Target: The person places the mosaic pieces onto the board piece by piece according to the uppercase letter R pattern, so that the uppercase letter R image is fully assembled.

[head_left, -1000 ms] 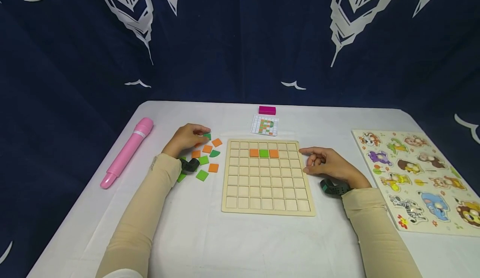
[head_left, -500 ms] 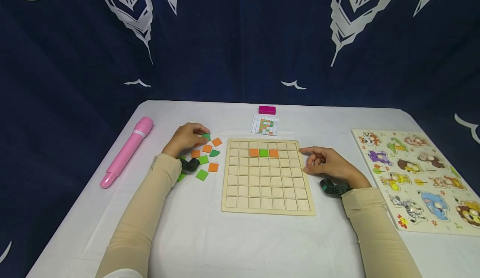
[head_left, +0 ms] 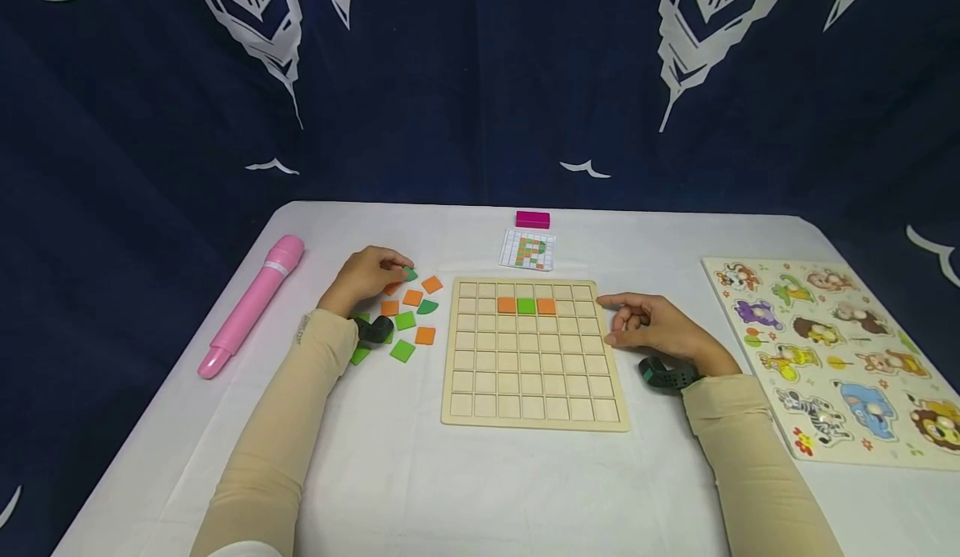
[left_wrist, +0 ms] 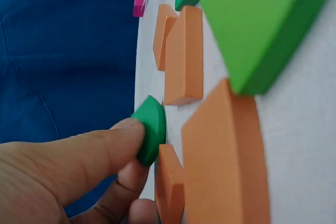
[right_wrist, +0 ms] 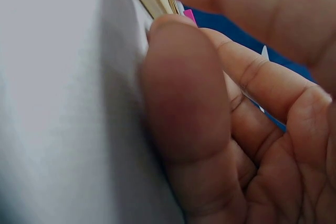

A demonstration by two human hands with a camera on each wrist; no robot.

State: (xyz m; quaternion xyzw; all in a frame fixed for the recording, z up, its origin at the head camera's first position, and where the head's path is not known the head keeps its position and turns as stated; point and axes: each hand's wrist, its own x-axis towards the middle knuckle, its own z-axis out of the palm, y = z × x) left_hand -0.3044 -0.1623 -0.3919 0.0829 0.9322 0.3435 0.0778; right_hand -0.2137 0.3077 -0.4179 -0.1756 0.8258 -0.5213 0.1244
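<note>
My left hand pinches a dark green tile with one rounded side between thumb and finger, low over the tabletop. Around that hand lie loose orange squares, light green squares and another rounded green tile. The wooden grid board is in the middle of the head view. In one of its upper rows sit an orange square, a green square and a second orange one. At the board's right edge rests my right hand, holding nothing, index finger and thumb extended.
Behind the board lies a small pattern card with a magenta block beyond it. A pink microphone-shaped stick is at the left. An animal puzzle board lies at the right. A dark blue curtain hangs behind the table.
My left hand keeps its pinch on the rounded green tile and has barely shifted. The right hand stays at the board's edge.
</note>
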